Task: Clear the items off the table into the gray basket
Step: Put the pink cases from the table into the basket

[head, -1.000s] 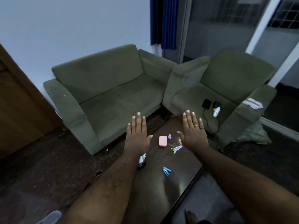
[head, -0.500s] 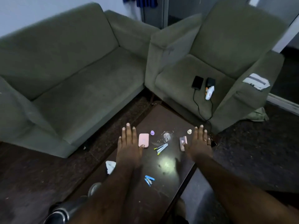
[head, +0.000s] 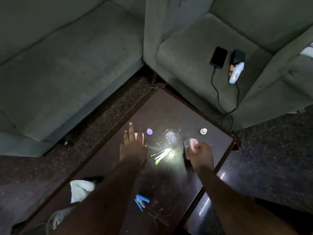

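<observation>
On the dark brown table [head: 169, 109] my left hand [head: 133, 146] lies flat with fingers apart over a pink flat case [head: 142, 138], mostly hiding it. My right hand [head: 200, 154] is curled around a small pink and clear item [head: 192, 143] near the table's right edge. Between the hands lie white clips with yellow tips [head: 161, 154] in a bright glare. A purple cap [head: 149, 131] and a cream cap [head: 203, 131] sit farther back. A blue stapler [head: 141, 201] lies nearer me. No gray basket is in view.
A white cloth [head: 81, 189] sits at the table's left edge. A green sofa [head: 67, 61] stands at the left, and a green armchair [head: 194, 48] behind holds a black phone [head: 218, 57], a cable and a white device [head: 236, 72]. Dark floor surrounds the table.
The camera has tilted down and closer to the table. My left hand slid onto the pink case. My right hand closed around the small pink and clear item.
</observation>
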Tool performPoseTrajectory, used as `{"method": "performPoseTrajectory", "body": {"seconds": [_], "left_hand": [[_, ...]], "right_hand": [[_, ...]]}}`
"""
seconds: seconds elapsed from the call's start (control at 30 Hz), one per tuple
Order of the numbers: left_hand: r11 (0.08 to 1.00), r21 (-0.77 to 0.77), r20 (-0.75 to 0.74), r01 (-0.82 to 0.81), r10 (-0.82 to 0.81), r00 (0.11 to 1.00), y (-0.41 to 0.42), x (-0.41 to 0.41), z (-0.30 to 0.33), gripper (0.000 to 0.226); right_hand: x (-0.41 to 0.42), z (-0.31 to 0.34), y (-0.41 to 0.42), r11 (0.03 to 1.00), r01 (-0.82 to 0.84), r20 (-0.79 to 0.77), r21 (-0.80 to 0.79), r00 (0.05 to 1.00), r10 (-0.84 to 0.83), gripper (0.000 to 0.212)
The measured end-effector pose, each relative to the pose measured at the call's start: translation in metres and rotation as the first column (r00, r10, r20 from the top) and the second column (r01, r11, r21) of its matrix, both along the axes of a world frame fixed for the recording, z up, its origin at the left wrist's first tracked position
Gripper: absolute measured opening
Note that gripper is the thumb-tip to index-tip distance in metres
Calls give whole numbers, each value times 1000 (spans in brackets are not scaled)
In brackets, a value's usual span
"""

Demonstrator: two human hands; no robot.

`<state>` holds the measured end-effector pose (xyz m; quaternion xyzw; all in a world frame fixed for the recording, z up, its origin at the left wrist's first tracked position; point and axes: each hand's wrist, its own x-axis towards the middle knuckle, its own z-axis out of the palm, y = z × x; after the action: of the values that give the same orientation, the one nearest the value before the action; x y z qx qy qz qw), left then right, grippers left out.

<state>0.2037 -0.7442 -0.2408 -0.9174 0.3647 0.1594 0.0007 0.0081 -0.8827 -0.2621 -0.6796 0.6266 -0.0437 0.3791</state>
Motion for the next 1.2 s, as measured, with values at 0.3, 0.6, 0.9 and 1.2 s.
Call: {"method": "performPoseTrajectory", "body": {"seconds": [0.3,0.6,0.9,1.2], "left_hand": [[977,-12,-185,-212,206,961,-9,0,-31,60],[954,-106,-189,-279,256,948,27,20,51,69],[908,-176,-135,-381,362,923,173,54,209,77],[788,-221,-26,-575,585,811,417,57,305,72]], "right_hand": [[29,-27,22,983,-116,-136,-141,986,97,43],[48,53,23,943,-148,-126,-298,985,115,66],[135,193,144,872,-376,-54,-314,924,379,58],[216,293,374,724,-580,79,-372,758,648,65]]}}
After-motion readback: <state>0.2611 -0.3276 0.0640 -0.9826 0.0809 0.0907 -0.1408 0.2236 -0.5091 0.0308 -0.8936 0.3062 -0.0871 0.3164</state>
